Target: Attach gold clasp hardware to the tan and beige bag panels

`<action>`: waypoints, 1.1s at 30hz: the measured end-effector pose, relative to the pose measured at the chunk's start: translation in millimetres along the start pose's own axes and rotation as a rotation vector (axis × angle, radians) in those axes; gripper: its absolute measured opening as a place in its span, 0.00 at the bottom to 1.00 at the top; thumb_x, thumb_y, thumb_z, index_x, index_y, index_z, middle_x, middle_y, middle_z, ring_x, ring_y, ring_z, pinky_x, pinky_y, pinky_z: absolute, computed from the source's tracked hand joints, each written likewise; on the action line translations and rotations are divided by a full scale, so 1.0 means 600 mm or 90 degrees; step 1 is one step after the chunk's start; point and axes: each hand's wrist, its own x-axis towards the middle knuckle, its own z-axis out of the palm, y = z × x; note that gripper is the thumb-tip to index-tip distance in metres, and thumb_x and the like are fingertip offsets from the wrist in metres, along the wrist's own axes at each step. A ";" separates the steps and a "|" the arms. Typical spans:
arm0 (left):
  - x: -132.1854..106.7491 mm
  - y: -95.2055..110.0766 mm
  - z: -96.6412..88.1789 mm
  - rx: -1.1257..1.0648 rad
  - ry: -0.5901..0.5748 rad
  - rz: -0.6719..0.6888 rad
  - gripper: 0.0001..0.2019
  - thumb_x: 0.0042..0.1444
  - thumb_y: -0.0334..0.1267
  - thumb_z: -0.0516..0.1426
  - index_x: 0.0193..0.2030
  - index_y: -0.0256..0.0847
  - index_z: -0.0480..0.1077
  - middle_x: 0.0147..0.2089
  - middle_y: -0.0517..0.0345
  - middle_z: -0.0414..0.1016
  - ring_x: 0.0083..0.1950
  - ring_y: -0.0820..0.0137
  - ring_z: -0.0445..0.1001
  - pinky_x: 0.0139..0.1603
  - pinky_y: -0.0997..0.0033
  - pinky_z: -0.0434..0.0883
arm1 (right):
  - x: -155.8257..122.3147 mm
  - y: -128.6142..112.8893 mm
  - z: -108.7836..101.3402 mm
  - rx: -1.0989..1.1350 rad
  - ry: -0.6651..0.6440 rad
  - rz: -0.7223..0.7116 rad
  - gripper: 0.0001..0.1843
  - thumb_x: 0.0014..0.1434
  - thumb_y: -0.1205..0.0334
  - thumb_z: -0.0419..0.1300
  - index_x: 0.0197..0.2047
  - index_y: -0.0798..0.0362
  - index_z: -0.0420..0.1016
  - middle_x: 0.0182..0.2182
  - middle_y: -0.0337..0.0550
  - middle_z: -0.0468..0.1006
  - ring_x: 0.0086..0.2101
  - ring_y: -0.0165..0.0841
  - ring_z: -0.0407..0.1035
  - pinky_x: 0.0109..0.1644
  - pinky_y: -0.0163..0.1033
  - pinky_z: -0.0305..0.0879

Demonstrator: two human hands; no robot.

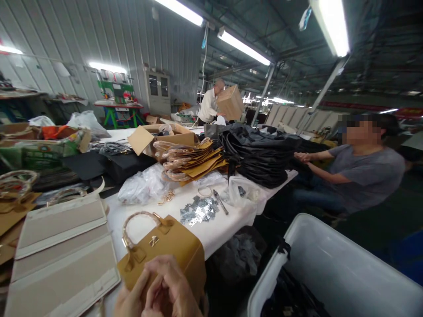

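Where both hands (158,288) meet, fingers pressed together; tan boxy handbag (172,246), looped handle (139,214)

Bag emblem: on the mustard-yellow leather handbag (165,259) just above your hands, a small gold metal emblem (153,241) can't be read with certainty.
Far banner: the long red banner (357,105) at upper right carries lettering too blurred for you to read.
Left package: the green printed package (36,157) at mid left shows print you can't make out.
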 end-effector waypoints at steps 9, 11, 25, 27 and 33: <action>0.076 0.007 -0.046 0.188 0.150 0.264 0.38 0.42 0.52 0.72 0.57 0.36 0.70 0.55 0.40 0.80 0.57 0.45 0.79 0.62 0.45 0.73 | 0.088 -0.020 -0.134 -0.048 0.028 0.094 0.23 0.66 0.49 0.64 0.61 0.48 0.73 0.46 0.46 0.77 0.33 0.32 0.66 0.36 0.36 0.67; 0.072 0.004 -0.042 0.188 0.151 0.285 0.37 0.44 0.51 0.71 0.58 0.36 0.69 0.56 0.41 0.79 0.58 0.46 0.79 0.63 0.47 0.73 | 0.150 -0.015 -0.157 -0.101 0.052 0.076 0.22 0.66 0.47 0.63 0.57 0.50 0.76 0.42 0.45 0.78 0.32 0.33 0.67 0.37 0.37 0.68; 0.058 -0.029 -0.051 0.131 0.169 0.333 0.37 0.50 0.49 0.69 0.65 0.40 0.65 0.63 0.41 0.76 0.64 0.48 0.75 0.65 0.52 0.71 | 0.393 0.143 -0.054 -0.617 -0.167 -0.071 0.17 0.60 0.64 0.63 0.52 0.58 0.78 0.53 0.57 0.76 0.53 0.43 0.70 0.62 0.45 0.64; 0.051 -0.025 -0.048 0.129 0.153 0.339 0.35 0.54 0.47 0.67 0.66 0.40 0.63 0.64 0.41 0.75 0.64 0.51 0.75 0.66 0.53 0.70 | 0.391 0.153 -0.049 -0.626 -0.163 -0.057 0.13 0.61 0.63 0.62 0.49 0.56 0.77 0.50 0.55 0.77 0.51 0.43 0.70 0.60 0.45 0.63; 0.049 -0.025 -0.041 0.043 0.101 0.313 0.32 0.58 0.41 0.64 0.66 0.39 0.60 0.64 0.41 0.75 0.63 0.54 0.76 0.66 0.55 0.71 | 0.372 0.135 -0.070 -0.628 -0.213 -0.065 0.06 0.65 0.62 0.58 0.39 0.52 0.76 0.40 0.48 0.79 0.42 0.39 0.71 0.52 0.42 0.63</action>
